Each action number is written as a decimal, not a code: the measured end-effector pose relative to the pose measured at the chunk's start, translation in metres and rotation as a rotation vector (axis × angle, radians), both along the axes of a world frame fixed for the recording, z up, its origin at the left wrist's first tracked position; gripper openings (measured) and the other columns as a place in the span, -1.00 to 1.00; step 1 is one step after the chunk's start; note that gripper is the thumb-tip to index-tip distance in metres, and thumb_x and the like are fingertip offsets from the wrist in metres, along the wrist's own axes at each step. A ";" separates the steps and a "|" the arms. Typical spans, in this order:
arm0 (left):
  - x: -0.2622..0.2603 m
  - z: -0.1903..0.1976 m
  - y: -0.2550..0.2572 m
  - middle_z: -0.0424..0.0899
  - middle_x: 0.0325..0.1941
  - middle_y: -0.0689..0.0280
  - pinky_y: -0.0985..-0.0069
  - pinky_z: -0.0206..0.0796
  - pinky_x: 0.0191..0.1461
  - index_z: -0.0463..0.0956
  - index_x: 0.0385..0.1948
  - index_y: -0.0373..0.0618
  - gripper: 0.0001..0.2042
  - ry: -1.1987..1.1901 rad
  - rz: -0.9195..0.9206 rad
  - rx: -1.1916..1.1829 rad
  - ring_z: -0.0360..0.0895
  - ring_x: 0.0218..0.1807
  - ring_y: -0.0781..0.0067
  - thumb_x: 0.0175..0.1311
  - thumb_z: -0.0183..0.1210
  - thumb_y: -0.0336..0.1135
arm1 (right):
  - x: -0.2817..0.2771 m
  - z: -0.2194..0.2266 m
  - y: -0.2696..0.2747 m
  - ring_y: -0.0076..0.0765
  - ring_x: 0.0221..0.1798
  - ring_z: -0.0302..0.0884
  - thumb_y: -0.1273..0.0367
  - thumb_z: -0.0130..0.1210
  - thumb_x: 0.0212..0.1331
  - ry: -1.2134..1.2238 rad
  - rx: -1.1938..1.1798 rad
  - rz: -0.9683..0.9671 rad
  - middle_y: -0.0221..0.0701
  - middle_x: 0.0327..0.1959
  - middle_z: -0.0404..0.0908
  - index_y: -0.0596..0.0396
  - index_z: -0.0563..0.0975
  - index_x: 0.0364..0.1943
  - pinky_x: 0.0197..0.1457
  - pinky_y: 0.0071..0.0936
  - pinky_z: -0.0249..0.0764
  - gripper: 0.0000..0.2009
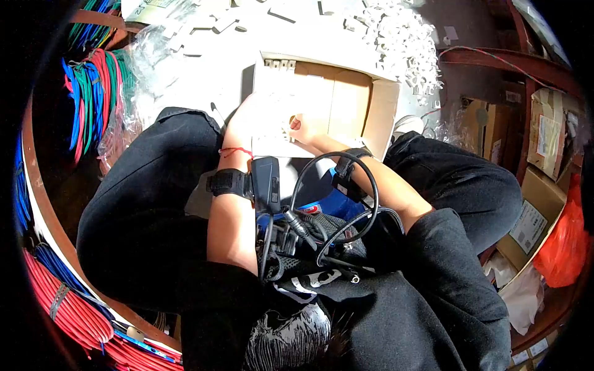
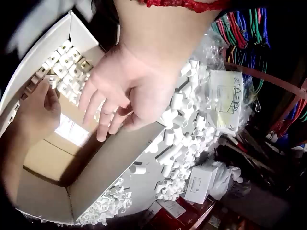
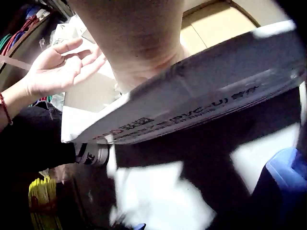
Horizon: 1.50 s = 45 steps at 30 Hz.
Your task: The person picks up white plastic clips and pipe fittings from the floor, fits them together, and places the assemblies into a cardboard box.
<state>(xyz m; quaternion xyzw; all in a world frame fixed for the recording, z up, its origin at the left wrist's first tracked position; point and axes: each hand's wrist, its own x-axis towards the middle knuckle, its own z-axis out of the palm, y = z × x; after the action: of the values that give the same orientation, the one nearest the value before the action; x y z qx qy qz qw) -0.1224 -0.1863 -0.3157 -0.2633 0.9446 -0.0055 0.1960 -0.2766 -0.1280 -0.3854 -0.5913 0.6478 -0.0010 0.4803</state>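
Observation:
A cardboard box (image 1: 385, 111) with white outer walls stands before the crossed legs. Rows of white plastic pipe fittings (image 2: 67, 64) are packed along one end of it. My right hand (image 2: 36, 115) reaches inside, thumb and fingers curled together around a white fitting at the packed rows; in the right wrist view the box wall hides its fingers. My left hand (image 2: 127, 91), below a red string bracelet (image 2: 187, 4), hangs over the box with palm turned up and fingers loosely bent, nothing in them. In the right wrist view that left hand (image 3: 64, 69) shows beside the box.
Many loose white fittings (image 2: 180, 129) lie on the floor beyond the box, with a pile of smaller white pieces (image 1: 402, 43). Coiled coloured wires (image 1: 93, 93) fill the left shelf. Cardboard cartons (image 1: 538, 204) and a red bag (image 1: 563, 241) stand right. A cable loops between the forearms.

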 end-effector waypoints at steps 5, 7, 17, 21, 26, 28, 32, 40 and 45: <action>0.003 -0.003 0.002 0.05 0.22 0.39 0.49 -0.42 0.32 0.07 0.11 -0.03 -0.53 -0.064 -0.024 -0.084 -0.12 0.26 0.51 0.13 -0.24 -0.13 | 0.005 -0.005 0.002 -0.37 -0.44 0.48 0.23 0.11 -0.18 0.024 0.028 -0.053 -0.30 -0.53 0.53 0.15 0.49 -0.49 -0.35 -0.50 0.39 -0.74; -0.001 0.025 0.003 0.03 0.22 0.38 0.50 -0.41 0.31 0.05 0.11 -0.03 -0.52 -0.115 -0.014 -0.108 -0.12 0.26 0.51 0.13 -0.24 -0.12 | 0.007 0.007 0.001 -0.33 -0.45 0.46 0.27 0.10 -0.19 0.019 0.040 -0.081 -0.27 -0.55 0.50 0.12 0.47 -0.53 -0.35 -0.46 0.37 -0.80; 0.011 -0.032 0.002 0.01 0.24 0.35 0.47 -0.41 0.31 0.04 0.12 -0.04 -0.51 -0.005 -0.001 -0.071 -0.15 0.27 0.45 0.12 -0.23 -0.11 | 0.012 -0.011 0.008 -0.31 -0.45 0.42 0.28 0.09 -0.12 -0.080 0.092 -0.224 -0.26 -0.58 0.46 0.13 0.44 -0.50 -0.34 -0.41 0.34 -0.79; 0.004 -0.008 0.000 0.04 0.22 0.35 0.46 -0.41 0.29 0.05 0.11 -0.04 -0.52 -0.063 -0.057 -0.110 -0.14 0.26 0.44 0.12 -0.22 -0.12 | 0.009 -0.031 0.015 -0.37 -0.54 0.40 0.28 0.08 -0.11 -0.180 -0.063 -0.251 -0.30 -0.63 0.46 0.13 0.45 -0.49 -0.42 -0.45 0.34 -0.80; 0.004 -0.001 0.006 0.05 0.18 0.35 0.47 -0.38 0.26 0.07 0.09 -0.04 -0.53 -0.064 -0.042 -0.107 -0.12 0.22 0.45 0.12 -0.22 -0.13 | 0.006 -0.035 0.024 -0.31 -0.55 0.47 0.18 0.08 -0.15 -0.248 -0.173 -0.251 -0.27 -0.60 0.51 0.10 0.49 -0.49 -0.43 -0.45 0.38 -0.73; 0.006 0.001 0.008 0.06 0.16 0.35 0.48 -0.37 0.24 0.08 0.08 -0.05 -0.54 -0.064 -0.033 -0.102 -0.11 0.21 0.45 0.12 -0.22 -0.14 | 0.004 -0.030 0.021 -0.32 -0.54 0.46 0.20 0.08 -0.15 -0.267 -0.131 -0.247 -0.28 -0.59 0.51 0.12 0.49 -0.47 -0.43 -0.46 0.38 -0.74; 0.007 0.003 0.010 0.08 0.14 0.35 0.48 -0.34 0.22 0.09 0.07 -0.05 -0.56 -0.061 -0.029 -0.094 -0.09 0.18 0.45 0.13 -0.22 -0.15 | 0.001 -0.022 0.017 -0.36 -0.53 0.45 0.26 0.08 -0.15 -0.322 -0.060 -0.243 -0.28 -0.56 0.51 0.15 0.47 -0.43 -0.42 -0.48 0.38 -0.75; 0.006 0.005 0.015 0.10 0.08 0.35 0.50 -0.28 0.16 0.11 0.04 -0.07 -0.58 -0.057 -0.015 -0.076 -0.05 0.11 0.46 0.13 -0.21 -0.16 | -0.007 -0.014 0.016 -0.42 -0.51 0.43 0.36 0.08 -0.16 -0.413 0.035 -0.266 -0.30 -0.50 0.50 0.21 0.44 -0.36 -0.42 -0.53 0.38 -0.75; 0.007 0.005 0.017 0.12 0.04 0.35 0.51 -0.25 0.12 0.13 0.02 -0.08 -0.60 -0.050 0.004 -0.065 -0.02 0.08 0.46 0.13 -0.21 -0.18 | -0.008 -0.030 0.013 -0.44 -0.50 0.43 0.42 0.07 -0.20 -0.430 0.201 -0.388 -0.32 -0.45 0.50 0.18 0.42 -0.26 -0.39 -0.56 0.38 -0.70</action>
<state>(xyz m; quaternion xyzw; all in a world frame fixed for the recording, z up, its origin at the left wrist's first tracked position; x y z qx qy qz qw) -0.1149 -0.1695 -0.3105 -0.2712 0.9382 -0.0425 0.2108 -0.2850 -0.1148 -0.4157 -0.3922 0.6290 -0.1539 0.6533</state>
